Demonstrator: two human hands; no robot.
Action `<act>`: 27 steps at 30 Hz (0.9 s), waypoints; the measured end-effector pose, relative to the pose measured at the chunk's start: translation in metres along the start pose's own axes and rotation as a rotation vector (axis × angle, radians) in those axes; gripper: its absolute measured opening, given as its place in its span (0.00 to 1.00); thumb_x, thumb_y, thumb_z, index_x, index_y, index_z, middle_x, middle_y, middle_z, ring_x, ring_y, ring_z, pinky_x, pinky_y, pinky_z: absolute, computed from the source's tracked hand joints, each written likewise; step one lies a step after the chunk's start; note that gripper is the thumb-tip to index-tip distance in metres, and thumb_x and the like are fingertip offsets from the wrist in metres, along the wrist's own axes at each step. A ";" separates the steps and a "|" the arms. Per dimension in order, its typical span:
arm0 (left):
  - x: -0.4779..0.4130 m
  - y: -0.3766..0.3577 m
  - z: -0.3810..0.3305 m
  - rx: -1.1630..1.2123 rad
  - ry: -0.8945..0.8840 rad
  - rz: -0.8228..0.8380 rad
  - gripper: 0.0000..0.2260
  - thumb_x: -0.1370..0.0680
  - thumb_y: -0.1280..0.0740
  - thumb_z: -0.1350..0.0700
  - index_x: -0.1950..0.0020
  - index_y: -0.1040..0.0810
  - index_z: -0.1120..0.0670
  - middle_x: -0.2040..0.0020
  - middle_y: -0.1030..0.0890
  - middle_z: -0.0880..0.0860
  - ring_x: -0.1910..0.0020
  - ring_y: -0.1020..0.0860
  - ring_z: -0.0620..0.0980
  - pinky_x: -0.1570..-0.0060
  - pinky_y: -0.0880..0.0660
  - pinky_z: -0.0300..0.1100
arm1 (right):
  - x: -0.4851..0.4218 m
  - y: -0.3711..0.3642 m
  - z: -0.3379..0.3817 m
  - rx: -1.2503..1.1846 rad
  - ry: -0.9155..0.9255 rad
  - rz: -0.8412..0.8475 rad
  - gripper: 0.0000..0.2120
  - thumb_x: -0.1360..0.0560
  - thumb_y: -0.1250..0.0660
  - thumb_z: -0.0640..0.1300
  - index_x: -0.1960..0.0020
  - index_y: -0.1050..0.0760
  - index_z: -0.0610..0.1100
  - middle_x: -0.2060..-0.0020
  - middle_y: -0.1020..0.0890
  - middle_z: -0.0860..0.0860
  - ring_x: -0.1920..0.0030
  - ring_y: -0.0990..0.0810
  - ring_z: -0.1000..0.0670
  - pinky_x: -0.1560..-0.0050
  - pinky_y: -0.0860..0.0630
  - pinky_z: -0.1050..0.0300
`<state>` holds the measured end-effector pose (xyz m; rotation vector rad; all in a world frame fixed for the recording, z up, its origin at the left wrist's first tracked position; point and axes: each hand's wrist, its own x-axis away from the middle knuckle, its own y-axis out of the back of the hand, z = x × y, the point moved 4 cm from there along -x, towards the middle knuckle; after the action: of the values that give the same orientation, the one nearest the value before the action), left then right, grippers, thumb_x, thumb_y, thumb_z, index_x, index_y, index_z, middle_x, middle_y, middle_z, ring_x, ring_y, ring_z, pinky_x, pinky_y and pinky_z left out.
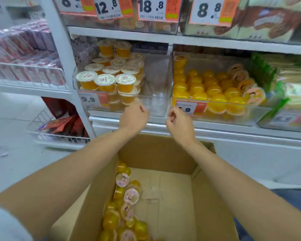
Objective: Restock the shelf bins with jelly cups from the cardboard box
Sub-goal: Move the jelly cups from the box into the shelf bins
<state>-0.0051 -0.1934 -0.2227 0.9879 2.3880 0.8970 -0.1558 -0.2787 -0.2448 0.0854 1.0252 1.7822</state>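
Note:
An open cardboard box point(165, 153) sits below me, with several yellow jelly cups point(124, 204) piled along its left inner wall. On the shelf above, a clear left bin point(156, 79) holds stacked orange cups with white lids point(109, 79) on its left side; its right side is bare. The clear right bin point(255, 112) is filled with yellow jelly cups point(212, 87). My left hand point(134, 117) hovers at the left bin's front edge, fingers loosely curled, holding nothing. My right hand point(178, 122) is between the two bins, fingers loosely curled, with nothing seen in it.
Price tags point(191, 107) hang on the bin fronts. Green-packaged snacks point(288, 79) fill the shelf to the right. A wire basket of red packets point(63, 126) stands low on the left, with pink packs point(24, 54) on the left rack. Brown snack boxes point(268, 20) sit on the upper shelf.

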 end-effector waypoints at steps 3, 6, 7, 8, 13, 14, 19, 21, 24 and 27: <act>0.031 -0.039 0.057 -0.182 0.103 0.247 0.06 0.23 0.37 0.55 0.56 0.23 0.55 0.56 0.20 0.53 0.53 0.22 0.54 0.53 0.24 0.45 | 0.052 -0.045 -0.038 0.064 -0.080 0.328 0.08 0.26 0.38 0.41 0.47 0.26 0.47 0.58 0.21 0.51 0.57 0.22 0.49 0.58 0.26 0.55; 0.052 -0.078 0.134 -0.393 0.257 0.534 0.12 0.24 0.36 0.53 0.50 0.19 0.60 0.51 0.18 0.57 0.49 0.20 0.56 0.50 0.23 0.45 | 0.103 -0.093 -0.086 0.119 -0.240 0.705 0.15 0.26 0.38 0.42 0.39 0.26 0.48 0.51 0.20 0.49 0.49 0.21 0.47 0.47 0.23 0.52; 0.058 -0.091 0.160 -0.449 0.291 0.610 0.14 0.25 0.36 0.52 0.51 0.19 0.61 0.50 0.18 0.59 0.48 0.20 0.57 0.50 0.24 0.45 | 0.118 -0.106 -0.100 0.150 -0.296 0.807 0.17 0.26 0.38 0.42 0.39 0.25 0.48 0.47 0.20 0.48 0.46 0.21 0.46 0.45 0.24 0.53; 0.066 -0.101 0.179 -0.511 0.308 0.676 0.17 0.27 0.36 0.50 0.49 0.19 0.62 0.49 0.18 0.59 0.46 0.20 0.57 0.49 0.25 0.45 | 0.133 -0.119 -0.112 0.175 -0.347 0.888 0.18 0.27 0.39 0.42 0.38 0.25 0.48 0.44 0.20 0.47 0.43 0.22 0.45 0.44 0.25 0.55; 0.089 -0.139 0.249 -0.598 0.310 0.738 0.16 0.21 0.38 0.60 0.33 0.28 0.60 0.36 0.25 0.56 0.37 0.26 0.57 0.41 0.29 0.44 | 0.174 -0.181 -0.139 0.112 -0.461 1.030 0.21 0.28 0.35 0.39 0.34 0.28 0.43 0.38 0.23 0.45 0.38 0.25 0.45 0.41 0.29 0.60; 0.087 -0.147 0.259 -0.624 0.238 0.726 0.17 0.23 0.38 0.60 0.34 0.29 0.59 0.36 0.26 0.56 0.37 0.25 0.58 0.42 0.27 0.45 | 0.178 -0.194 -0.139 0.082 -0.455 1.045 0.23 0.27 0.34 0.39 0.33 0.29 0.42 0.36 0.24 0.44 0.37 0.25 0.44 0.41 0.29 0.60; 0.073 -0.183 0.297 -0.872 0.033 0.820 0.28 0.25 0.33 0.63 0.26 0.37 0.53 0.23 0.48 0.53 0.33 0.32 0.59 0.38 0.28 0.48 | 0.204 -0.267 -0.140 -0.098 -0.615 1.038 0.30 0.26 0.30 0.47 0.28 0.36 0.41 0.35 0.26 0.41 0.35 0.26 0.42 0.39 0.28 0.55; 0.071 -0.194 0.300 -0.911 -0.035 0.811 0.25 0.22 0.37 0.64 0.27 0.37 0.53 0.23 0.49 0.54 0.36 0.29 0.60 0.42 0.26 0.51 | 0.215 -0.293 -0.146 -0.170 -0.700 1.033 0.38 0.25 0.30 0.48 0.22 0.47 0.44 0.30 0.31 0.42 0.31 0.30 0.42 0.33 0.31 0.53; 0.084 -0.208 0.323 -1.041 -0.172 0.955 0.29 0.19 0.40 0.53 0.22 0.49 0.54 0.22 0.49 0.55 0.30 0.36 0.59 0.35 0.31 0.51 | 0.222 -0.314 -0.156 -0.199 -0.749 0.959 0.32 0.24 0.33 0.44 0.23 0.42 0.46 0.29 0.31 0.45 0.32 0.29 0.44 0.32 0.31 0.54; 0.093 -0.211 0.346 -1.115 -0.149 0.959 0.41 0.21 0.38 0.43 0.22 0.64 0.51 0.21 0.60 0.51 0.27 0.42 0.61 0.33 0.33 0.51 | 0.218 -0.315 -0.161 -0.157 -0.736 0.888 0.21 0.25 0.32 0.48 0.34 0.29 0.45 0.41 0.20 0.47 0.41 0.21 0.45 0.43 0.25 0.56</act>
<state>0.0305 -0.0989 -0.6263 1.5128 0.8198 2.0077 -0.1051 -0.1686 -0.6430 1.1537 0.2893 2.3045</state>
